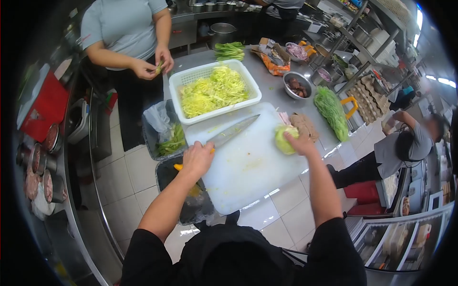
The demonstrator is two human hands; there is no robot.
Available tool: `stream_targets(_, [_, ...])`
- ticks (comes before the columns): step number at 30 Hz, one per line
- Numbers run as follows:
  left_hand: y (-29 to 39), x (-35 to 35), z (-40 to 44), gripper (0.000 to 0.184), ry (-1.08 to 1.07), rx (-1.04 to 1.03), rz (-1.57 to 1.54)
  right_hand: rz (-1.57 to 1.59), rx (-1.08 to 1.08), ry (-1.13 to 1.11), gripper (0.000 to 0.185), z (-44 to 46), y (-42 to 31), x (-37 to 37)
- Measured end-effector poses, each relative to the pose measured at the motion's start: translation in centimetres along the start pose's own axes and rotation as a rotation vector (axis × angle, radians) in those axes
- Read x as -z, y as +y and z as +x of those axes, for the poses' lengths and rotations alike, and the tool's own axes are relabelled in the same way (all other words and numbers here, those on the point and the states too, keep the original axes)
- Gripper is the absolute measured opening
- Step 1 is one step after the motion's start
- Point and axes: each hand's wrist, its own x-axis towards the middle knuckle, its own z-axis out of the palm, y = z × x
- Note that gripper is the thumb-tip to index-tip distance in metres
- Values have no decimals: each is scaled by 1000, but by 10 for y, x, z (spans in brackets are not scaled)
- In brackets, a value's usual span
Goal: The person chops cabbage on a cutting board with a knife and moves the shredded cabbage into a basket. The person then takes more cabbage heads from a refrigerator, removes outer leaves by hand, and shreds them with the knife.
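My left hand [199, 159] is closed round the yellow handle of a large kitchen knife [237, 130]. The blade lies low over the white cutting board [243, 176], its tip towards the far edge. At the board's right side, my right hand [300, 143] grips a round, pale green cabbage [285, 138]; the fingers are partly hidden behind it. Beyond the board stands a white plastic basket [177, 97] with a heap of shredded yellow-green leaves [214, 90]. Some small scraps lie on the board.
Left of the board are two bins, one with leaves [171, 139]. To the right lie a brown bag [304, 126] and a bundle of greens [330, 112]. A metal bowl [298, 86] holds brown pieces. A co-worker [124, 33] stands across, another person [400, 148] at right.
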Motion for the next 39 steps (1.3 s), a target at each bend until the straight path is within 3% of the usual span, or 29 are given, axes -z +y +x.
stream_targets(1, [6, 0, 3, 33, 77, -71, 0, 81, -88, -18, 77, -14, -8, -12])
stream_targets(3, [18, 0, -3, 34, 217, -184, 16, 108, 128, -20, 76, -45, -29, -24])
stream_targets(5, [41, 5, -8, 36, 93, -266, -213, 118, 340, -7, 81, -70, -46, -45])
stream_targets(7, [54, 0, -3, 35, -61, -298, -443, 65, 370, -119, 87, -89, -70, -50])
stream_targets(9, [58, -7, -1, 34, -104, -295, -443, -21, 316, -270, 97, -98, -93, -46])
stream_targets(12, [55, -20, 3, 34, -85, -284, -521, -96, 424, -99, 94, -108, -98, -47])
stream_targets(16, [57, -17, 9, 35, -167, -191, -662, -138, 493, -104, 100, -108, -112, -55])
stream_targets(22, [64, -14, 35, 55, -484, -263, -449, -164, 529, -135, 99, -93, -101, -71])
stream_targets(25, [61, -32, 42, 60, -453, -306, -466, -177, 568, -118, 96, -88, -101, -77])
stream_targets(28, [69, -52, 35, 61, -425, -114, -492, -212, 609, -77, 93, -86, -99, -80])
stream_targets(29, [65, -60, 31, 53, -324, -136, -509, -227, 627, -66, 91, -86, -99, -80])
stream_targets(32, [68, -28, 22, 44, -544, 35, -693, -283, 618, -65, 80, -91, -101, -85])
stream_targets(35, [63, -41, 20, 36, -632, 302, -898, -319, 584, -34, 60, -87, -108, -87])
stream_targets(38, [66, -18, 22, 35, -644, 177, -694, -340, 528, -53, 44, -90, -112, -91])
stream_targets(39, [52, -48, 23, 35, -281, -245, -356, -345, 504, -63, 40, -89, -114, -91])
